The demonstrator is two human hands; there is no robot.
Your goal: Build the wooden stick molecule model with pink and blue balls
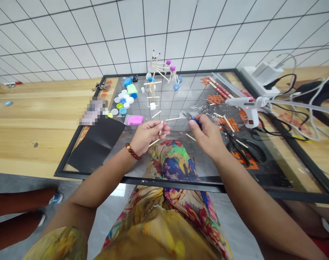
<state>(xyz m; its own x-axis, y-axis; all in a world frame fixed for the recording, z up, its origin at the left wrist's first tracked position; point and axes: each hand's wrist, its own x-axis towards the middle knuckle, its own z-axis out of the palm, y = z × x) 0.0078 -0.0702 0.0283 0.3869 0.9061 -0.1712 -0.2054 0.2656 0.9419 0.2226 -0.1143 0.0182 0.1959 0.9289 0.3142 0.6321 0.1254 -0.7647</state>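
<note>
My left hand (148, 134), with a beaded bracelet at its wrist, pinches a short wooden stick (161, 128) above the glass-topped frame. To its right, my right hand (207, 136) is closed around blue-handled pliers or cutters (194, 120), whose jaws point left, apart from the stick. Loose sticks lie near both hands, among them one stick (173, 119) between them and another stick (190, 137) below the pliers. Beyond the hands stands a small stick model (152, 94) with white round parts. Behind it is a larger stick model (161, 68) with purple and blue balls.
A white glue gun (248, 106) with cables lies at the right, near black scissors (244, 150). Lidded clay tubs (122, 101), a pink clay packet (134, 120) and black sheets (99, 141) are at the left. A power strip (262, 81) sits at the back right. Another person's legs (20, 202) show at lower left.
</note>
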